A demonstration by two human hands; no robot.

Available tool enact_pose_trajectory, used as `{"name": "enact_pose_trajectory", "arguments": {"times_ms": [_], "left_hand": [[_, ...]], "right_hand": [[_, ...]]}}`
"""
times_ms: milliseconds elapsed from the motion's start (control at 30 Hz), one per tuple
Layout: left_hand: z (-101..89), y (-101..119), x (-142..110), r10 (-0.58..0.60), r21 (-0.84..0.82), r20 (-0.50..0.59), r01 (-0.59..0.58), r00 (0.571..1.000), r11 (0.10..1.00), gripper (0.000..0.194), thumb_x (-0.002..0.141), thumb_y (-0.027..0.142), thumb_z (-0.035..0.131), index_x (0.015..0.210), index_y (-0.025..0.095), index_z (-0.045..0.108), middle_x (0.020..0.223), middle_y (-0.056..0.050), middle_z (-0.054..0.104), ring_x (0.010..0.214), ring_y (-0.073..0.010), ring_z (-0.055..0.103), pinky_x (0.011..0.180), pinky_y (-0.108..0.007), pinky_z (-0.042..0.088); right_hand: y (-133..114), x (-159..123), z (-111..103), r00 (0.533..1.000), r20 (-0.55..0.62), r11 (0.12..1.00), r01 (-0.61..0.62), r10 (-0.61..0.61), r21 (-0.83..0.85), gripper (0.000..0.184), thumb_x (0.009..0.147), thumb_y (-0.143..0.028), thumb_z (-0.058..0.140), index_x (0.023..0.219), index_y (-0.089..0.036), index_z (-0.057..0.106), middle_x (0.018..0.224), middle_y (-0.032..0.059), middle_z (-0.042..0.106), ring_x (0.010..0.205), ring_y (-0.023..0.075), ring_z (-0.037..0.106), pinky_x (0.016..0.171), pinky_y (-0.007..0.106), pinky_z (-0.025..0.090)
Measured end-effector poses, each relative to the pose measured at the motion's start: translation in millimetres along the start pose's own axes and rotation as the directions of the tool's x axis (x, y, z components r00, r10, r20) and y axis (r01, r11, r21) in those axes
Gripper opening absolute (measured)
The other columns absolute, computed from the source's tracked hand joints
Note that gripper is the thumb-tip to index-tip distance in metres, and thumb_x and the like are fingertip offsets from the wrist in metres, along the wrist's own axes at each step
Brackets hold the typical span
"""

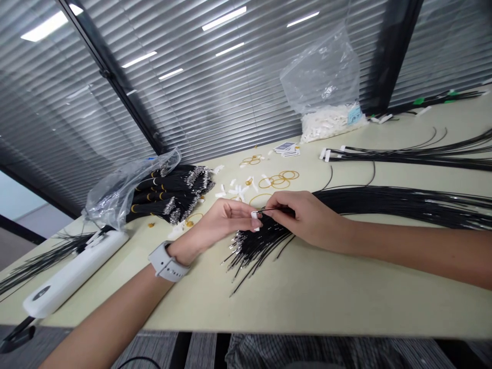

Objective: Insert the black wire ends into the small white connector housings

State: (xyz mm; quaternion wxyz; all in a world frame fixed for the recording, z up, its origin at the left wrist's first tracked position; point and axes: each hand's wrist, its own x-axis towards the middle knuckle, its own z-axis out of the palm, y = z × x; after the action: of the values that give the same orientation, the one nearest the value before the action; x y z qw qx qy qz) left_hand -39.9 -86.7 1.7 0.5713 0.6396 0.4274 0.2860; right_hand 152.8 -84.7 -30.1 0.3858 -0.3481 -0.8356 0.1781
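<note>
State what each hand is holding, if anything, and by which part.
The left hand pinches a small white plastic connector around its middle. The right hand pinches a thin black cable just short of the connector.

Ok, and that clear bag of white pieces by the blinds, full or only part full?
Only part full: the white pieces sit in the bottom of the bag, and the see-through plastic above them shows none.
</note>
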Motion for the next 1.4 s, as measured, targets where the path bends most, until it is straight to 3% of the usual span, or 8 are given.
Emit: {"name": "enact_pose_trajectory", "arguments": {"times_ms": [133, 433, 767, 1000, 1400], "left_hand": [[1.3, -1.5, 0.9, 0.005, 0.027, -0.034, -0.005, 0.999, 1.000, 0.019, 0.063, 0.016, 0.073, 0.080, 0.010, 0.067, 0.073, -0.005, 0.067, 0.066, -0.0091, 0.060, 0.065, -0.021, 0.045], [-0.2, -4.8, 1.6, 0.021, 0.103, 0.010, -0.022, 1.000, 0.994, 0.021, 0.067, 0.018, 0.071, 0.085, 0.008, 0.065, 0.077, -0.006, 0.066, 0.068, -0.0075, 0.058, 0.065, -0.018, 0.044], [-3.2, -6.6, 3.4, 0.024, 0.038, 0.025, -0.025, 0.999, 0.999, 0.021, 0.067, 0.015, 0.071, 0.082, 0.010, 0.058, 0.073, -0.003, 0.064, 0.068, -0.0073, 0.059, 0.065, -0.019, 0.044], [-1.7, -2.4, 1.7, 0.009, 0.094, 0.051, -0.014, 0.999, 0.995, 0.020, 0.068, 0.018, 0.071, 0.082, 0.010, 0.059, 0.074, -0.002, 0.063, 0.068, -0.0069, 0.058, 0.064, -0.018, 0.042], [0.2, -5.1, 2.0, 0.019, 0.118, -0.035, -0.014, 0.999, 0.993, 0.024, 0.066, 0.018, 0.072, 0.085, 0.010, 0.061, 0.075, -0.002, 0.064, 0.068, -0.0062, 0.058, 0.064, -0.016, 0.044]], "right_hand": [[0.0, -0.3, 0.9, 0.999, -0.005, 0.999, 0.035, -0.035, -0.023, 0.014, 0.082, -0.020, 0.047, 0.073, -0.015, 0.056, 0.065, -0.0008, 0.057, 0.057, 0.0075, 0.045, 0.059, 0.023, 0.032], [3.3, 1.0, 2.5, 0.998, 0.024, 0.997, 0.059, -0.058, -0.043, 0.015, 0.083, -0.021, 0.046, 0.074, -0.014, 0.056, 0.065, -0.0008, 0.056, 0.056, 0.0070, 0.044, 0.057, 0.022, 0.031], [4.8, -2.7, 0.3, 0.997, 0.079, 0.998, 0.007, -0.002, -0.065, 0.013, 0.083, -0.020, 0.043, 0.076, -0.015, 0.052, 0.068, -0.0014, 0.056, 0.059, 0.0076, 0.044, 0.057, 0.022, 0.031], [3.7, -2.8, -3.0, 0.993, 0.114, 0.999, -0.010, 0.015, -0.046, 0.016, 0.086, -0.024, 0.042, 0.078, -0.015, 0.053, 0.070, -0.0005, 0.056, 0.061, 0.0083, 0.044, 0.059, 0.023, 0.032], [-3.9, -2.5, -4.3, 0.983, 0.148, 0.990, -0.096, 0.110, -0.102, 0.023, 0.089, -0.027, 0.036, 0.079, -0.016, 0.054, 0.073, 0.0018, 0.058, 0.065, 0.0113, 0.048, 0.060, 0.025, 0.031]]}}
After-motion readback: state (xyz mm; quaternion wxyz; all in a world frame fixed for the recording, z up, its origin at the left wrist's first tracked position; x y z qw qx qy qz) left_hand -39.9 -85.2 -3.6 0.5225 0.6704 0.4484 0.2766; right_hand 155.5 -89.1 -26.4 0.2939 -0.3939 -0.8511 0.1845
